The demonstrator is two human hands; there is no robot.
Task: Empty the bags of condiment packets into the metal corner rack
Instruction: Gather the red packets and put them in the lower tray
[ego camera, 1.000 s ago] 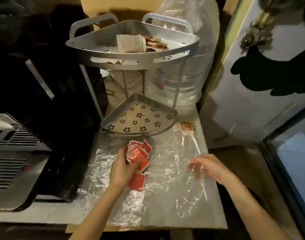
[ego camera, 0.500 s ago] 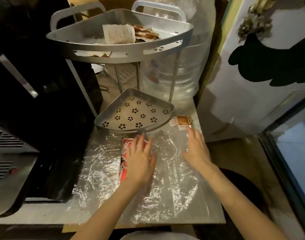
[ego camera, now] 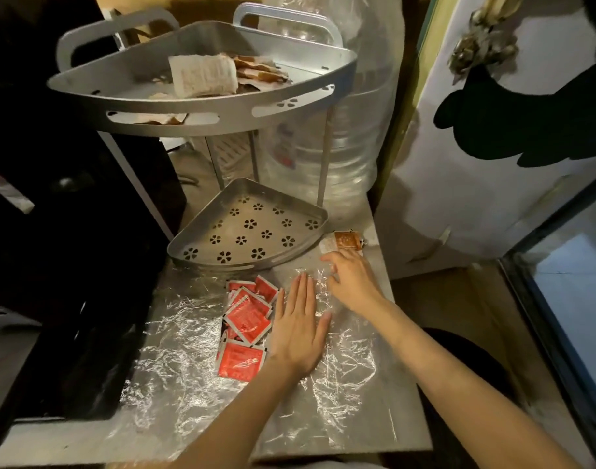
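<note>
A two-tier metal corner rack (ego camera: 202, 116) stands at the back of the foil-like counter. Its lower tray (ego camera: 188, 243) with flower-shaped holes holds nothing. The upper tray carries a white packet bundle (ego camera: 203, 76) and brown packets. Several red condiment packets (ego camera: 247, 319) lie in a pile on the counter in front of the lower tray. My left hand (ego camera: 298, 328) lies flat, fingers together, on a clear plastic bag (ego camera: 344, 363) just right of the pile. My right hand (ego camera: 352, 282) rests fingers-down on the bag's far end. An orange-brown packet (ego camera: 347, 240) lies just beyond its fingertips.
A large clear water bottle (ego camera: 340, 137) stands behind the rack on the right. A black appliance (ego camera: 70, 231) fills the left side. A white door (ego camera: 493, 164) and a glass-fronted cabinet (ego camera: 567, 299) are at right. The counter's front edge (ego camera: 222, 451) is near me.
My left hand has slid right off the red packets onto the clear bag, uncovering the pile. My right hand stays near the orange-brown packet, now lower on the bag.
</note>
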